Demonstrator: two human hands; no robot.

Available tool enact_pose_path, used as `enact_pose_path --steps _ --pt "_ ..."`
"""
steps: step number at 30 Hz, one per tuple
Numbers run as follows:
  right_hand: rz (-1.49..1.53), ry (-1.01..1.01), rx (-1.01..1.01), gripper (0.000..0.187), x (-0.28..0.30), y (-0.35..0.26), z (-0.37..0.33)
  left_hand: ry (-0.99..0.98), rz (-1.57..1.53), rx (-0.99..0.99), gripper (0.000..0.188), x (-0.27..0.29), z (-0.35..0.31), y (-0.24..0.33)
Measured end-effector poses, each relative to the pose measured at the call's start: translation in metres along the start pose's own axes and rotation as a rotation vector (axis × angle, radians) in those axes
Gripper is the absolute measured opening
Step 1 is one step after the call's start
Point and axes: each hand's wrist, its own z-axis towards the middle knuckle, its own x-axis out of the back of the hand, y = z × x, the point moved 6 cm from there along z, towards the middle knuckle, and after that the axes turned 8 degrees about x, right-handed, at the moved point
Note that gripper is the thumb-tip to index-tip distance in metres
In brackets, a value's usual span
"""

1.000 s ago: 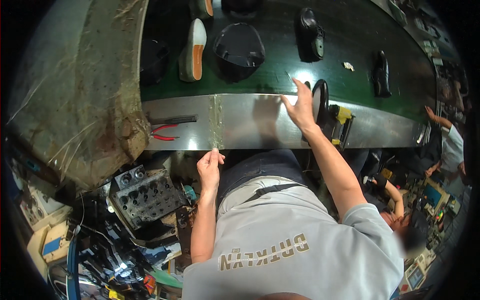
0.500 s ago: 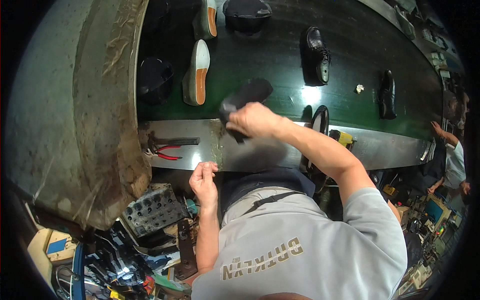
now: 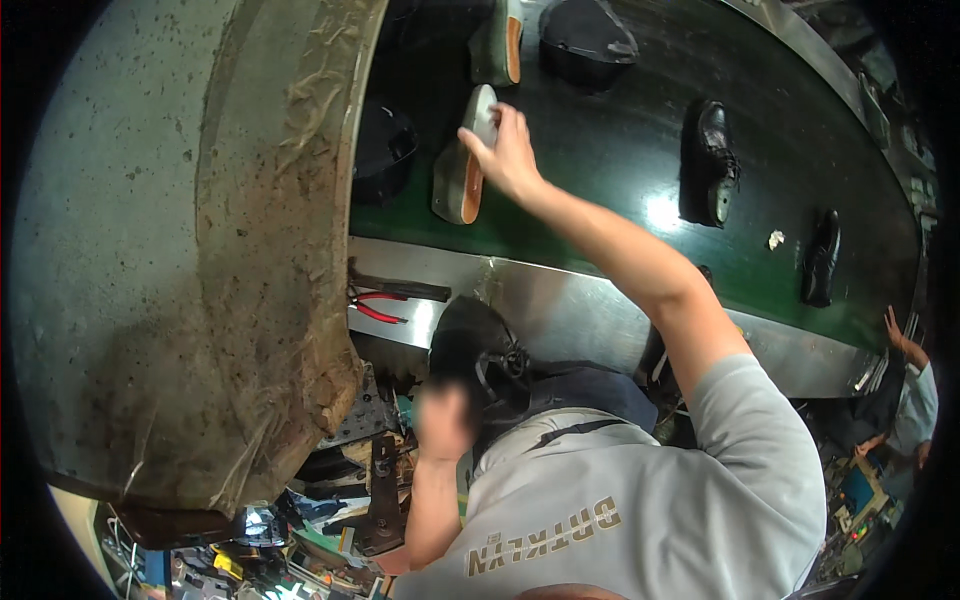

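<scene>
While the green conveyor belt (image 3: 600,130) carries shoes:
Right hand (image 3: 505,150): grasping the orange-edged shoe last (image 3: 462,165).
Left hand (image 3: 445,420): blurred, against a black shoe upper (image 3: 480,345); grip unclear.
Red-handled pliers (image 3: 380,305): on steel ledge.

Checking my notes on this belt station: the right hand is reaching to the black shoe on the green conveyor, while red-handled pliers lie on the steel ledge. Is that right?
Not quite. The head view shows the right hand on the orange-edged shoe sole, not a black shoe. It does lie on the green conveyor, and the red-handled pliers do lie on the steel ledge.
</scene>
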Motion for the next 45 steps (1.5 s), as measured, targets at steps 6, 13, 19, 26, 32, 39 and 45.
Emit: enact_pose_path --steps 6,13,19,26,32,39,45 --pt "-0.09 -0.168 -0.758 0.082 -0.058 0.075 0.051 0.302 -0.048 -0.193 0.048 0.044 -0.054 0.01" --pt "0.282 -0.348 -0.38 0.068 -0.009 0.071 -0.02 0.539 0.133 -0.246 0.035 0.063 -0.05 0.009" --pt "-0.145 0.029 0.052 0.061 0.166 0.01 -0.156 0.318 0.123 -0.309 0.038 0.031 -0.031 0.015" --pt "-0.804 0.206 -0.414 0.083 0.313 0.087 -0.331 0.202 0.129 -0.25 0.043 0.007 -0.03 0.011" --pt "-0.681 0.018 -0.507 0.072 0.305 0.112 -0.35 0.227 0.103 -0.245 0.041 -0.005 -0.017 0.006" --pt "-0.511 -0.119 -0.571 0.087 0.305 0.115 -0.331 0.133 0.079 -0.265 0.042 -0.007 -0.019 0.006" --pt "-0.16 0.01 -0.562 0.094 0.278 0.101 -0.226 0.347 0.06 -0.282 0.048 0.0 -0.017 -0.002"
